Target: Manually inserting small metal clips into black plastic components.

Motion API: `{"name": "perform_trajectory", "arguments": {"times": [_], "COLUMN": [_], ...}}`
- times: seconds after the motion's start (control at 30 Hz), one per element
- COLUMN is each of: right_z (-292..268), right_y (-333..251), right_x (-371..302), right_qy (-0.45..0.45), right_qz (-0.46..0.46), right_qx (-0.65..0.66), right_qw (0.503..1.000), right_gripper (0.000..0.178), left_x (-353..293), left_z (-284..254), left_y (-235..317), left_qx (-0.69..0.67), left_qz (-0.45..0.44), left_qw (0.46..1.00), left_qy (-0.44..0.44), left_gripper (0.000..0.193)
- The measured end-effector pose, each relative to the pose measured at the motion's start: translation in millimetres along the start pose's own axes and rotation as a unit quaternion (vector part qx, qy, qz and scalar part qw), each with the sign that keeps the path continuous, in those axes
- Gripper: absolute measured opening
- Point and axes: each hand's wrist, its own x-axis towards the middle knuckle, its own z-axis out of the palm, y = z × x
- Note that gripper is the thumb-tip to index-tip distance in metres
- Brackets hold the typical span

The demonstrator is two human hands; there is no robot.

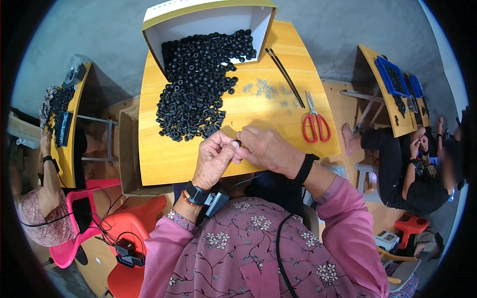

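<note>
Near the table's front edge, my left hand (218, 151) pinches a small black ring-shaped part (238, 143) between thumb and fingers. My right hand (266, 146) meets it there, its fingers curled against the same part; whether they also hold something small is hidden. Just beyond my hands, a pile of black ring-shaped parts (191, 107) spills from a tipped cardboard box (208, 17) with a white inside. Small silvery pieces (266, 89) lie scattered right of the pile. Red-handled scissors (316, 124) rest at the right, blades pointing away from me.
Two dark sticks (285, 78) lie at the far right of the yellow table (248, 116). An open carton (130, 154) stands on the floor at the left. People work at side tables, one holding a blue tray (391, 74). Red chairs (134, 223) stand behind left.
</note>
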Motion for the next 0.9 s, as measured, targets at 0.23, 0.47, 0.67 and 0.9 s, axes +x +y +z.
{"name": "perform_trajectory", "arguments": {"times": [0.23,0.47,0.67,0.9], "right_z": [-6.2,-9.1,-5.3,2.3], "right_y": [3.1,-2.0,-3.0,-0.4], "right_x": [-2.1,-6.2,-9.3,-11.7], "right_qy": [-0.042,-0.066,-0.052,-0.04], "right_qz": [-0.023,-0.034,-0.025,-0.011], "right_qx": [-0.01,-0.016,-0.044,-0.024], "right_qw": [0.999,0.997,0.997,0.999], "right_gripper": [0.024,0.024,0.024,0.024], "left_x": [-1.9,-4.9,-2.5,-3.1], "left_z": [3.9,4.1,4.3,4.6], "left_y": [0.2,5.8,5.2,6.3], "left_qx": [0.053,0.086,0.092,0.09], "left_qz": [-0.006,-0.025,-0.036,-0.049], "left_qw": [0.999,0.996,0.995,0.995], "left_qy": [0.003,-0.02,-0.031,-0.019], "left_gripper": [0.013,0.012,0.012,0.011]}}
